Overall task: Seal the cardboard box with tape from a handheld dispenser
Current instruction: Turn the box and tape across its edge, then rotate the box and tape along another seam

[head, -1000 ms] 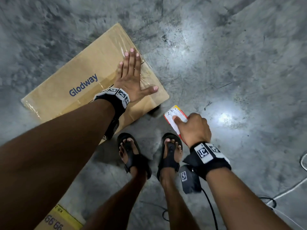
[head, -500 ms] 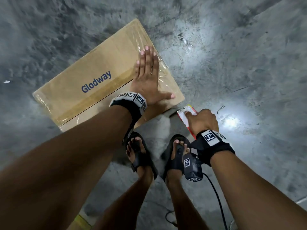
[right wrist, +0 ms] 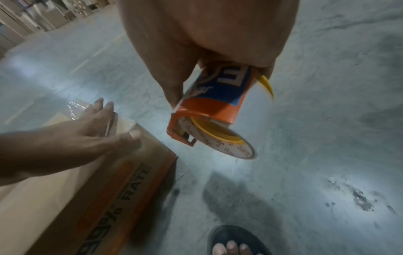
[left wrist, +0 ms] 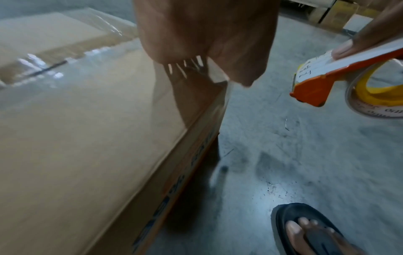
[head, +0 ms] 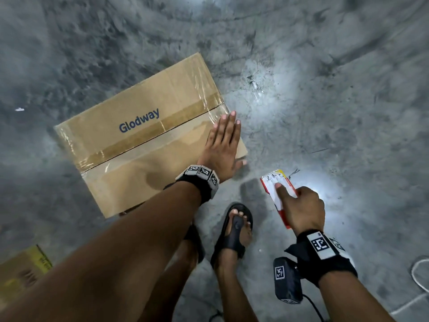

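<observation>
A brown cardboard box [head: 139,145] printed "Glodway" lies on the concrete floor, with clear tape along its centre seam and over its ends. My left hand [head: 222,145] lies flat with straight fingers on the box's right end, at the near corner [right wrist: 130,127]; the thumb hangs over the edge. My right hand [head: 301,210] grips an orange and white tape dispenser [head: 276,189], thumb pressed on its top. It hangs in the air to the right of the box, clear of it. The tape roll [right wrist: 222,143] with a yellow core shows under the dispenser [left wrist: 322,81].
My feet in black sandals [head: 234,226] stand on the floor just in front of the box. Another carton [head: 21,273] with a yellow label sits at the lower left. White cable [head: 417,275] lies at the right edge. Bare grey concrete surrounds the box.
My left hand has slid along the box's right end toward the near corner. The right hand with the dispenser has stayed beside the box. The head view shifted, so the box appears farther away.
</observation>
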`<state>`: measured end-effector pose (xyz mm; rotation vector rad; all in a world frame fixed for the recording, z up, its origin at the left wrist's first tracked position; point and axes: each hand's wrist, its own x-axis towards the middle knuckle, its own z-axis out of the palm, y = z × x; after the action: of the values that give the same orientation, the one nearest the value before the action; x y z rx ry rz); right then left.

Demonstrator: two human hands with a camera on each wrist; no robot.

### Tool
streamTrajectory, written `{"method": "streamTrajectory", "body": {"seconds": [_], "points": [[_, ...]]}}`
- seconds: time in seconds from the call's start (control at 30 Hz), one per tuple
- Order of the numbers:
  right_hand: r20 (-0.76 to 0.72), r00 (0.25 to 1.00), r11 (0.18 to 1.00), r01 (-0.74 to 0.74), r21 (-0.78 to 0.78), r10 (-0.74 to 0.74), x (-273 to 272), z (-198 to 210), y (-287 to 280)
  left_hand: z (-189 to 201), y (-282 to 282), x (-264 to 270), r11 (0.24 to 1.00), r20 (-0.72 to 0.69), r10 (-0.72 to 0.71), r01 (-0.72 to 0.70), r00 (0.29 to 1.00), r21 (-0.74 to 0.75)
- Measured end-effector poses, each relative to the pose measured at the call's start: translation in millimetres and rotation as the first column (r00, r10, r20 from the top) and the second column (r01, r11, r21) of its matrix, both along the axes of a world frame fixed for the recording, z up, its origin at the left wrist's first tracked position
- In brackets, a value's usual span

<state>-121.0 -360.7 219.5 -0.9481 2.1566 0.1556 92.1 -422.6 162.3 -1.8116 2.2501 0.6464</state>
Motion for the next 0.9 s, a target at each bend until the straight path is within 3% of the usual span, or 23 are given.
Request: {"method": "streamTrajectory", "body": {"seconds": [0.1,0.17,0.2,0.23,0.27,0.33,0.37,0.4,0.47,0.6,0.8,0.9], "points": [[0.085,0.995,0.994,-0.041,-0.101,0.05,11.8,25.5,-1.7,24.0,8.8,13.7,0.994,-0.219,0.094,-0.104,0.971,-0.035],[0.155,0.98,0.981,-0.099,-0.165,0.125,25.3,42.4,-1.0,41.4,20.1,23.4,0.969,-0.399,0.248,-0.229,0.883,0.097],[0.19,0.968,0.973,-0.129,-0.194,0.166,33.5,51.1,-0.7,50.7,25.9,28.7,0.925,-0.462,0.38,-0.315,0.801,0.214],[0.221,0.954,0.963,-0.153,-0.22,0.202,40.9,56.8,-0.8,56.6,29.8,32.6,0.841,-0.487,0.537,-0.391,0.689,0.374],[0.242,0.94,0.953,-0.184,-0.241,0.242,48.1,62.1,-0.7,65.4,33.2,35.8,0.689,-0.454,0.719,-0.458,0.525,0.562],[0.267,0.909,0.931,-0.249,-0.266,0.319,63.1,71.5,-0.2,83.6,41.6,45.3,0.301,-0.259,0.954,-0.448,0.152,0.842],[0.274,0.895,0.92,-0.275,-0.279,0.351,71.0,75.8,0.1,92.4,46.9,54.1,0.175,-0.175,0.984,-0.408,0.038,0.896],[0.282,0.888,0.915,-0.283,-0.286,0.363,75.6,78.1,-0.1,97.6,50.2,60.5,0.124,-0.139,0.99,-0.382,-0.012,0.916],[0.31,0.876,0.915,-0.286,-0.285,0.371,87.6,82.9,0.3,112.4,58.3,77.1,0.107,-0.144,0.987,-0.36,-0.076,0.927],[0.401,0.833,0.918,-0.287,-0.274,0.38,106.5,86.7,4.0,124.3,76.1,103.6,0.115,-0.161,0.98,-0.332,-0.113,0.936],[0.622,0.708,0.942,-0.227,-0.247,0.334,137.6,95.5,11.1,127.3,110.7,138.7,0.017,-0.057,0.928,-0.11,-0.369,0.994],[0.641,0.692,0.943,-0.224,-0.247,0.332,153.9,97.5,13.0,126.5,124.8,150.7,0.004,-0.062,0.904,-0.138,-0.423,0.99]]}}
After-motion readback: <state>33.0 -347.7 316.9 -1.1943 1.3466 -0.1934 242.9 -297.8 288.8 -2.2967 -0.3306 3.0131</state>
